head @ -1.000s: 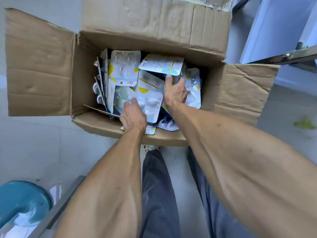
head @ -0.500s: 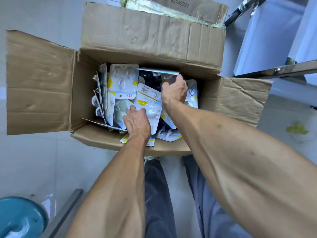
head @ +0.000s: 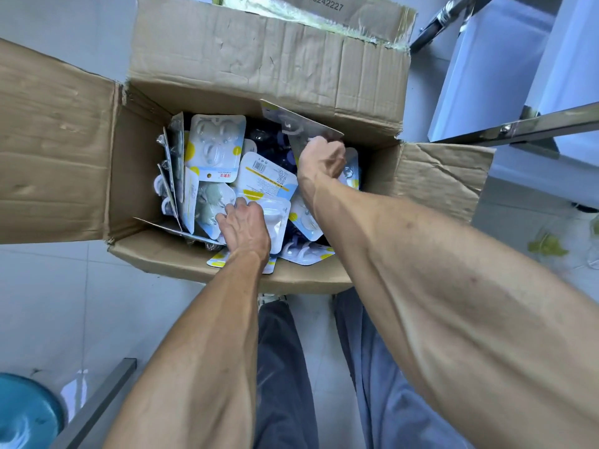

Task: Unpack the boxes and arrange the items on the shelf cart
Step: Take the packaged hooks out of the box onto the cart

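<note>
An open cardboard box (head: 265, 69) stands on the floor with its flaps spread. Several blister packs (head: 217, 147) of white hooks on blue, white and yellow cards lie jumbled inside. My right hand (head: 321, 160) pinches one blister pack (head: 298, 124) by its lower corner and holds it lifted and tilted above the pile near the far wall. My left hand (head: 243, 228) reaches into the near side, fingers curled on a clear blister pack (head: 275, 218) lying on top. Both forearms stretch down into the box.
A shiny metal bar of the shelf cart (head: 531, 124) runs at the upper right, with a white panel (head: 486, 66) behind it. A teal round object (head: 22, 413) and a grey metal bar (head: 97, 406) sit at the lower left. Pale floor tiles surround the box.
My right hand has lifted one pack out of the pile and tipped it up toward the far wall. My left hand has shifted slightly on the near packs. The camera has drawn closer.
</note>
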A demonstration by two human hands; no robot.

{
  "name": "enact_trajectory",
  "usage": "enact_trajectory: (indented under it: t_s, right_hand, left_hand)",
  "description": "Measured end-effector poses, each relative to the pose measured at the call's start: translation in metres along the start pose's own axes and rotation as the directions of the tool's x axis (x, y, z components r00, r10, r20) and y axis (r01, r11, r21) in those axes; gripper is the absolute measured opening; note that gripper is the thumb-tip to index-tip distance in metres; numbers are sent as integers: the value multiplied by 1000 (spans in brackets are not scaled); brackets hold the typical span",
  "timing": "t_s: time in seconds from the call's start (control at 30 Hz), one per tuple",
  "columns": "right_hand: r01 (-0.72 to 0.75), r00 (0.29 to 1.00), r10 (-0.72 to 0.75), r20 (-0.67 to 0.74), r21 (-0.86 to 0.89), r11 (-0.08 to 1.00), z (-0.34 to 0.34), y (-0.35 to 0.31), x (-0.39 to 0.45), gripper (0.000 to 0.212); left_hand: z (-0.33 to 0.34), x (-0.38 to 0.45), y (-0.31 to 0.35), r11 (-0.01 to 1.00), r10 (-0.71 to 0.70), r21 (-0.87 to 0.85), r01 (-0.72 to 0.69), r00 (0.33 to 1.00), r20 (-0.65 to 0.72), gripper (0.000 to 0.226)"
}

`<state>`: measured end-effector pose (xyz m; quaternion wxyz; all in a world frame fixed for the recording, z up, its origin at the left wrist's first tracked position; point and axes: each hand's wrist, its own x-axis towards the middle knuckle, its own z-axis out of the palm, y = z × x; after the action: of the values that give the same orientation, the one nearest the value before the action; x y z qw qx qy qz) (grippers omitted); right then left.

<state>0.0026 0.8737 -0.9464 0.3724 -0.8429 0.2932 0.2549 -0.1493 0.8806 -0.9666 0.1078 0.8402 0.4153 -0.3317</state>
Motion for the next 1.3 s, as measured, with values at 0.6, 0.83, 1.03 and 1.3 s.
enact_trajectory:
  t_s: [0.6, 0.83, 1.03, 1.3]
  right_hand:
    - [171, 983, -183, 16, -452, 875, -38, 73, -35, 26]
    - [412, 910, -338, 240, -628, 660, -30, 79, -10, 34]
    - [296, 947, -309, 92, -630, 718, -37, 87, -2, 23]
    - [-86, 994, 66, -93, -227, 970, -39, 79, 5, 26]
  left_hand:
    - [-1, -10, -7, 961, -129, -250, 118, 991, -27, 23]
    - [17, -6, -1, 981, -50, -193, 31, 994, -94, 27]
    - [17, -2, -10, 993, -6, -118, 0, 998, -56, 17]
    - [-5, 10, -5, 789, -472, -428, 440, 881, 35, 36]
